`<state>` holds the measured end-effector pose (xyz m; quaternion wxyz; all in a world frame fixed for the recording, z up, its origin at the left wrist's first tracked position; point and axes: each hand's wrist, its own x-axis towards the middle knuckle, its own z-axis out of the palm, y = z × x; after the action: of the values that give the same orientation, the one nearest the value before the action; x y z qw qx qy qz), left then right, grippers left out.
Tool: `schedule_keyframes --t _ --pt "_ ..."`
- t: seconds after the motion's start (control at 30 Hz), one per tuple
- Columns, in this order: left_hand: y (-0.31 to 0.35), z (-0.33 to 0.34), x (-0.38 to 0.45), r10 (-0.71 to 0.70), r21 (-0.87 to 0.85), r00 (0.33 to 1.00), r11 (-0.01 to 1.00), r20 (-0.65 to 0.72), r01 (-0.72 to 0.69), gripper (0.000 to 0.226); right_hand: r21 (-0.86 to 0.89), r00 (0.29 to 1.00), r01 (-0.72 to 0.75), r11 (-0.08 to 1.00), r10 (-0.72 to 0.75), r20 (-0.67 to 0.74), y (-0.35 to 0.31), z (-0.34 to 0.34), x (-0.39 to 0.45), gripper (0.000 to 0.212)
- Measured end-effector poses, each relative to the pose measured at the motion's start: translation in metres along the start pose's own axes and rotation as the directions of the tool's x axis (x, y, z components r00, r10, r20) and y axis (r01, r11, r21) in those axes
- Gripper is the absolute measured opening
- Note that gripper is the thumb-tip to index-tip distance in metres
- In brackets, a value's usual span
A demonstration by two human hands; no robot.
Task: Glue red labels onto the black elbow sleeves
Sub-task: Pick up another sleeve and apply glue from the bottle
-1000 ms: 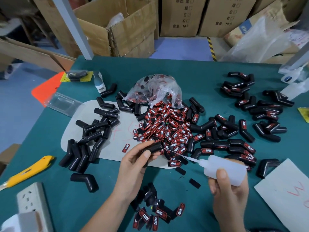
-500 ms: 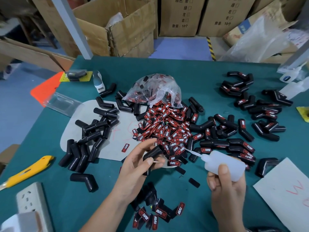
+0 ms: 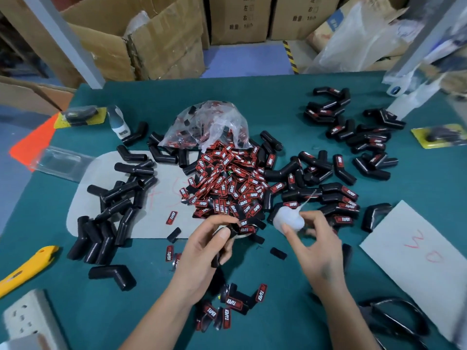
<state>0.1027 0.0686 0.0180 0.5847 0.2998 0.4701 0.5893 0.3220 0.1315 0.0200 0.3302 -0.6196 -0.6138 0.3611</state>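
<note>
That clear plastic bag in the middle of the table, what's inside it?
The clear plastic bag holds more red labels, the same as those spilling from its mouth. Crinkles and glare hide how many, and anything deeper inside.

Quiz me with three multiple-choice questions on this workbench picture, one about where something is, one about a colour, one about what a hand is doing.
1. Where does the utility knife lie?
A. at the table's left edge
B. on the label pile
C. beside the paper marked in red

2. What colour is the table cover?
A. grey
B. teal
C. orange

3. What is the left hand doing?
A. resting flat on the table
B. gripping a black sleeve
C. lifting the plastic bag

Answers:
1 A, its yellow body lies at the left edge.
2 B, teal shows between the parts.
3 B, the fingers curl round a sleeve, while the right hand holds the glue bottle.
</note>
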Motion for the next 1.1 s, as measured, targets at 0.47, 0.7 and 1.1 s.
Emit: schedule_keyframes --t 0.47,0.7,1.1 --pt "-0.038 0.058 -0.022 -0.226 0.156 0.908 0.971 0.353 0.181 0.04 -0.285 0.992 0.108 0.953 -0.122 -0.033 0.026 -0.014 -0.02 0.036" --pt "-0.042 0.06 -0.031 -0.305 0.157 0.853 0.952 0.424 0.262 0.046 -0.712 0.959 0.174 0.68 -0.283 -0.036 0.084 -0.102 -0.108 0.064" --pt "-0.007 0.019 -0.027 -0.102 0.022 0.959 0.995 0.266 0.1 0.041 -0.868 0.945 0.304 0.393 -0.014 0.326 0.11 -0.148 -0.112 0.121"
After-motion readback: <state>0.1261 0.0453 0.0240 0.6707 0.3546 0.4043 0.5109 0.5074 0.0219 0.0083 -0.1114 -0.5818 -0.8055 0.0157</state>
